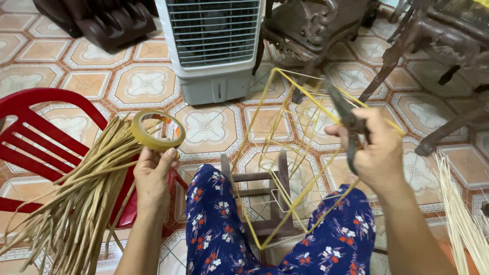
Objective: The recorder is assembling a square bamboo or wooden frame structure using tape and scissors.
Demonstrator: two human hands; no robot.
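Note:
My left hand [153,173] holds up a roll of yellowish tape [158,130] by its lower edge. My right hand [379,153] grips dark scissors [346,119], blades pointing up and left, against a frame of thin yellow sticks [285,153]. The frame rests between my knees, which are covered in blue floral cloth [214,219]. A small wooden stool [265,198] stands under the frame.
A bundle of tan bamboo strips [86,193] lies across a red plastic chair [35,137] at left. Pale thin strips [461,214] lie at the right edge. A white air cooler [211,46] and dark carved wooden furniture [433,46] stand on the patterned tile floor.

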